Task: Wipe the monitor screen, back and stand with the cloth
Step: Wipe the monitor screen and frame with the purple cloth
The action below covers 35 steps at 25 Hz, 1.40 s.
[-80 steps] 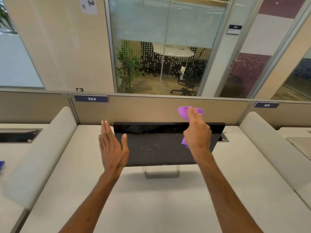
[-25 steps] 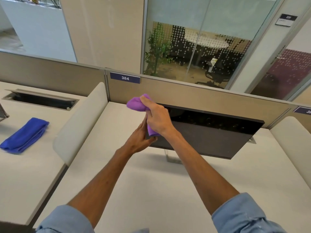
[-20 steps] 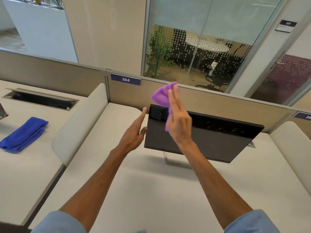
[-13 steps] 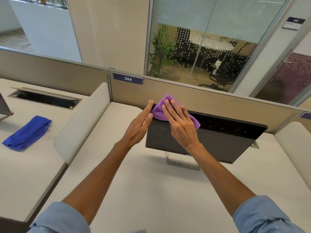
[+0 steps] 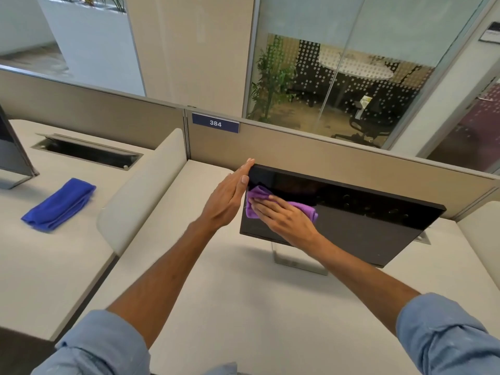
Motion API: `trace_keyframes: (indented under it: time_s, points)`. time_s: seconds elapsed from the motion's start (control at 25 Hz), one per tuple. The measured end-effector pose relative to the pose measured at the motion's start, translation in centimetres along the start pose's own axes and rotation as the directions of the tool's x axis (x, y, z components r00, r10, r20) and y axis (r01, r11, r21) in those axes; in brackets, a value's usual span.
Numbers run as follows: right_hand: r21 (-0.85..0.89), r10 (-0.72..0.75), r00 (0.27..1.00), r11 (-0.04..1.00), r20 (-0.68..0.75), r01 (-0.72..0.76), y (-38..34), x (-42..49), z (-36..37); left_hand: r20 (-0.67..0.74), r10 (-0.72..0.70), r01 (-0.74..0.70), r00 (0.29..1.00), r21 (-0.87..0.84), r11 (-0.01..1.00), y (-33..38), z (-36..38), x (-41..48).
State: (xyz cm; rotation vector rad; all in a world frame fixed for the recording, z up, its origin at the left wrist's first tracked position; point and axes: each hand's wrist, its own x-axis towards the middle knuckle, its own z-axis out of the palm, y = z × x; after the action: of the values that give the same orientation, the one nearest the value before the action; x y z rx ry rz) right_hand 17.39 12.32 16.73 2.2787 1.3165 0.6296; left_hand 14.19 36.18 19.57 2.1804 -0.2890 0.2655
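Two hands up, both flat, neither gripping anything. Blue sleeves [image 5: 446,334] rolled at the near edge of the bench [image 5: 243,307], forearms reaching toward the far edge.

Left hand [image 5: 230,196]: fingers straight and together, edge-on against the left side of the monitor [image 5: 365,226], fingertips at its top-left corner.

Right hand [image 5: 284,216]: palm down, fingers straight, pressing the purple cloth [image 5: 257,193] onto the screen near its left edge, about mid-height. Cloth is bunched and sticks out past the fingertips and beyond the knuckles on the right. The two hands are close, almost touching at the monitor's left edge.

Monitor sits near the far edge of the bench, screen dark. Stand [image 5: 295,262] is visible below the lower edge, its foot on the bench.

Left of the bench is a rounded pale side divider [image 5: 143,185]. Beyond it on the neighbouring bench are a folded blue cloth [image 5: 58,204], an open cable tray [image 5: 86,154] and part of a second monitor [image 5: 10,155].

Behind the far edge is a beige partition [image 5: 338,161] with a tag reading 384 [image 5: 215,123]. Past that, a glass wall [image 5: 351,63] with a plant [image 5: 270,77] and chairs behind it.
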Motion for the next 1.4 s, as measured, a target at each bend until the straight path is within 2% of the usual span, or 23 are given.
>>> trace_keyframes:
  time_s: [0.08, 0.16, 0.24, 0.4, 0.52, 0.64, 0.68, 0.72, 0.8, 0.88, 0.96, 1.04, 1.24, 1.32, 1.4]
  points:
    - [0.058, 0.052, 0.992, 0.997, -0.117, -0.045, 0.5, -1.0, -0.8, -0.008, 0.034, -0.033, 0.999, 0.055, 0.998, -0.5, 0.4, 0.1]
    - [0.130, 0.171, 0.944, 0.982, -0.281, -0.139, 2.2, -1.0, -2.0, -0.010, 0.036, -0.035, 0.999, 0.069, 0.997, -0.6, 0.8, 0.0]
    - [0.137, 0.224, 0.921, 0.972, -0.319, -0.189, 3.5, 0.1, -2.6, -0.011, 0.015, -0.014, 1.000, 0.057, 0.998, -0.4, 0.9, -0.1]
    - [0.067, 0.149, 0.965, 0.988, -0.215, -0.137, 1.5, 1.9, -0.8, 0.023, 0.036, -0.038, 0.999, 0.097, 0.995, -0.3, 0.3, -0.1]
    - [0.001, 0.014, 0.999, 1.000, -0.043, -0.014, -1.9, 1.5, 1.5, 0.055, 0.043, -0.050, 0.998, 0.143, 0.988, -0.3, -0.1, -0.4]
    - [-0.048, -0.038, 0.987, 0.998, 0.156, 0.046, -4.5, 0.8, 2.6, 0.061, 0.022, -0.031, 0.998, 0.151, 0.988, -0.4, 0.1, -0.4]
    - [-0.059, -0.039, 0.982, 0.997, 0.182, 0.050, -4.5, 0.7, 2.6, 0.061, 0.016, -0.026, 0.998, 0.155, 0.988, -0.4, 0.1, -0.3]
    - [-0.065, -0.027, 0.989, 0.997, 0.142, 0.037, -3.9, 0.7, 2.2, 0.061, 0.012, -0.021, 0.998, 0.158, 0.987, -0.4, 0.2, -0.2]
    - [-0.016, 0.057, 0.998, 0.998, -0.039, -0.058, -1.9, 1.2, 0.8, 0.070, 0.010, -0.020, 0.997, 0.142, 0.990, -0.4, 0.1, -0.2]
    - [0.069, 0.181, 0.964, 0.983, -0.197, -0.170, 0.6, 1.9, -1.3, 0.074, 0.009, -0.016, 0.997, 0.096, 0.995, -0.3, 0.1, -0.3]
    - [0.151, 0.270, 0.930, 0.959, -0.250, -0.238, 1.9, 2.6, -2.6, 0.081, -0.004, -0.002, 0.997, 0.068, 0.998, 0.0, -0.2, -0.2]
    - [0.153, 0.263, 0.932, 0.961, -0.248, -0.231, 1.3, 2.7, -2.3, 0.099, -0.018, 0.012, 0.995, 0.062, 0.998, 0.1, -0.5, -0.2]
    - [0.091, 0.117, 0.982, 0.990, -0.147, -0.104, -2.9, 1.4, 3.3, 0.096, -0.023, 0.019, 0.995, 0.046, 0.999, 0.6, -0.6, -0.4]
    - [0.018, 0.016, 1.000, 1.000, -0.011, -0.016, -4.7, 0.3, 5.5, 0.085, -0.030, 0.025, 0.996, 0.056, 0.998, 0.8, -0.4, -0.7]
    - [0.004, -0.073, 0.985, 0.997, 0.157, 0.074, -6.2, -0.7, 6.9, 0.077, -0.040, 0.034, 0.996, 0.072, 0.997, 0.9, -0.2, -0.9]
